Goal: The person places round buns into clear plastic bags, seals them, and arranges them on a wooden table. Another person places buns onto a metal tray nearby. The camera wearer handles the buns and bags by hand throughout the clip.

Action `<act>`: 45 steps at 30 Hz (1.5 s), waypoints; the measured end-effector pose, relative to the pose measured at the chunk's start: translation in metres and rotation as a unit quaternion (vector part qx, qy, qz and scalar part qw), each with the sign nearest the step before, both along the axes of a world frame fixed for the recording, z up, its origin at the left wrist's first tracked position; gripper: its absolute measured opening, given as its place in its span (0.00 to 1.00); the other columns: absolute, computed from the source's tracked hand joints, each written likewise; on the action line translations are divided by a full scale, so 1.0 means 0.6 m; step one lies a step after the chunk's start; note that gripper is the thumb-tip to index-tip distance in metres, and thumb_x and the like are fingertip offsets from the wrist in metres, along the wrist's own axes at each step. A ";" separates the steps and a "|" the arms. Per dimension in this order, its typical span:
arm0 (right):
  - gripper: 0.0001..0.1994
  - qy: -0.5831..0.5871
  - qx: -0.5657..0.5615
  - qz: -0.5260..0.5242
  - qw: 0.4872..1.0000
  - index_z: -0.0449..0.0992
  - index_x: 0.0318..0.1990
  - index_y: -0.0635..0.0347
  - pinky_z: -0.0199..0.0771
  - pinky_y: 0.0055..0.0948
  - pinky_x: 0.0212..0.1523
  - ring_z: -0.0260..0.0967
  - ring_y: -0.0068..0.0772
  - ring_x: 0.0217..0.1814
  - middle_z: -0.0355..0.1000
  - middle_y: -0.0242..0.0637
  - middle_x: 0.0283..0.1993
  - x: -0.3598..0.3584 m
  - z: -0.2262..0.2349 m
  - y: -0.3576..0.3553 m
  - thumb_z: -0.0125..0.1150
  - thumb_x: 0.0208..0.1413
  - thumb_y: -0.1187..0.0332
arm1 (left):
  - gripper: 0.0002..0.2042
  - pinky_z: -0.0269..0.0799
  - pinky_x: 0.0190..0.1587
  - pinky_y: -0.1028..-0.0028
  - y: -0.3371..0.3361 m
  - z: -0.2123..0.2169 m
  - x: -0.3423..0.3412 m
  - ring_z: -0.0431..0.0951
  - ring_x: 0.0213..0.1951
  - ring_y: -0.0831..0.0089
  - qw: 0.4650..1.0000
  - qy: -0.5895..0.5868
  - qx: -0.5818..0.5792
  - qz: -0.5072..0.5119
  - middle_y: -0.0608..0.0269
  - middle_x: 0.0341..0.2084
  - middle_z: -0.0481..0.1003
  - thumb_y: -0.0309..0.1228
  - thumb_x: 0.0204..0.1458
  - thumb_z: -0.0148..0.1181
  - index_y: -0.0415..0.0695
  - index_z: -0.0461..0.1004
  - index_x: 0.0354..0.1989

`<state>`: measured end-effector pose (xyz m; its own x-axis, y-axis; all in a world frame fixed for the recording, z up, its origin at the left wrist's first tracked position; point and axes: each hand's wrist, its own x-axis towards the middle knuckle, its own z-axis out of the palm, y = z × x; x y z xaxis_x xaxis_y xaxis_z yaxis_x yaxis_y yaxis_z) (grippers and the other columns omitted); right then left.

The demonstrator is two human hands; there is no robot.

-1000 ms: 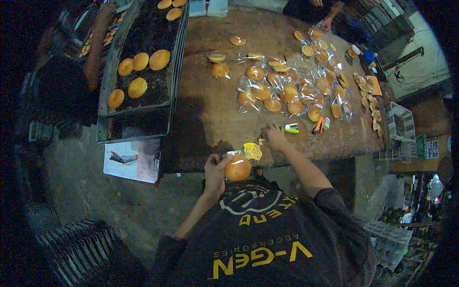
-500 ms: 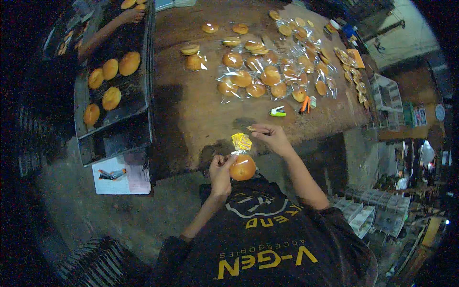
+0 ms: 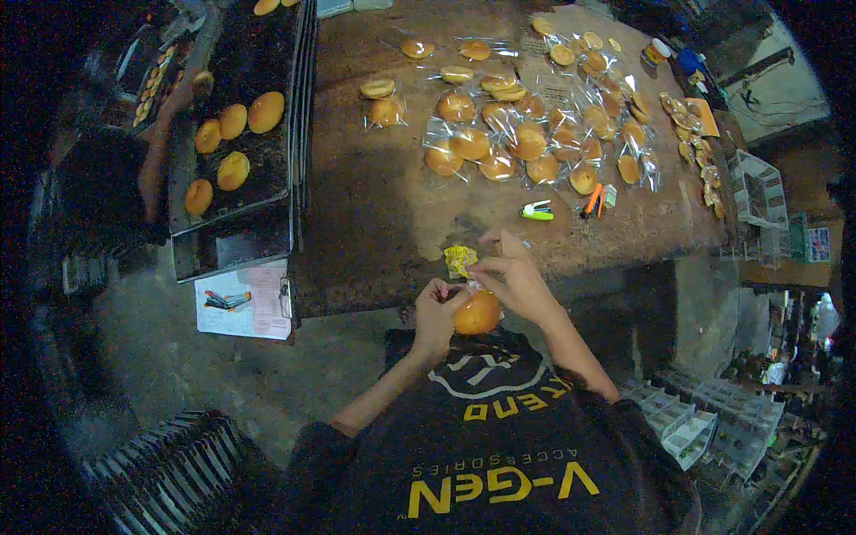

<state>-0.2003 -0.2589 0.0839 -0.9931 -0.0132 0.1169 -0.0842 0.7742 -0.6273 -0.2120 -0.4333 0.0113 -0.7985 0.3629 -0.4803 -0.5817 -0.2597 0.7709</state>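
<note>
Close to my body, at the table's front edge, my left hand (image 3: 437, 314) pinches the gathered neck of a clear plastic bag. A round golden bun (image 3: 478, 313) sits in the bag, just right of those fingers. Above the neck, a crumpled yellow label (image 3: 461, 260) stands out. My right hand (image 3: 517, 282) is at the bag's neck, thumb and forefinger closed together beside the label. Whatever small thing those fingertips hold is too hard to make out.
Many bagged buns (image 3: 530, 141) lie across the wooden table (image 3: 366, 223). A green stapler (image 3: 538, 210) and an orange cutter (image 3: 593, 201) are nearer. Left stands a dark tray (image 3: 259, 183) with loose buns; a co-worker's arm (image 3: 156, 152) reaches beside it. Below hangs a clipboard (image 3: 267, 312).
My right hand has come down and left to the bag's neck, meeting my left hand. The co-worker's hand has pulled back toward the tray's left side. The whole view has shifted slightly.
</note>
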 end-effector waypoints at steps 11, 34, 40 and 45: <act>0.14 -0.098 -0.217 -0.061 0.969 0.78 0.54 0.61 0.77 0.35 0.47 0.80 0.41 0.45 0.81 0.46 0.45 0.048 -0.069 0.045 0.64 0.61 0.69 | 0.18 0.71 0.40 0.77 0.055 0.005 -0.008 0.74 0.34 0.80 0.998 -0.034 -0.055 0.024 0.66 0.28 0.74 0.20 0.53 0.67 0.48 0.59 0.26; 0.13 -0.117 -0.280 -0.161 0.939 0.79 0.50 0.64 0.72 0.34 0.51 0.74 0.37 0.46 0.77 0.43 0.44 -0.019 -0.081 0.016 0.62 0.63 0.66 | 0.17 0.66 0.38 0.78 0.024 -0.021 -0.177 0.68 0.32 0.82 0.976 -0.043 -0.018 -0.213 0.70 0.27 0.70 0.24 0.49 0.70 0.49 0.62 0.25; 0.13 -0.154 -0.270 -0.202 0.929 0.79 0.48 0.65 0.73 0.34 0.49 0.75 0.39 0.45 0.76 0.43 0.43 -0.017 -0.087 0.013 0.61 0.63 0.65 | 0.14 0.64 0.40 0.78 0.023 -0.015 -0.199 0.67 0.35 0.81 0.961 -0.007 0.021 -0.275 0.73 0.29 0.68 0.27 0.48 0.73 0.48 0.67 0.30; 0.12 -0.173 -0.300 -0.197 0.917 0.78 0.45 0.66 0.74 0.34 0.47 0.75 0.41 0.43 0.76 0.43 0.40 -0.007 -0.086 0.028 0.61 0.63 0.65 | 0.13 0.70 0.51 0.75 0.042 -0.022 -0.177 0.74 0.44 0.78 0.966 0.042 0.001 -0.256 0.64 0.38 0.77 0.26 0.49 0.72 0.43 0.70 0.36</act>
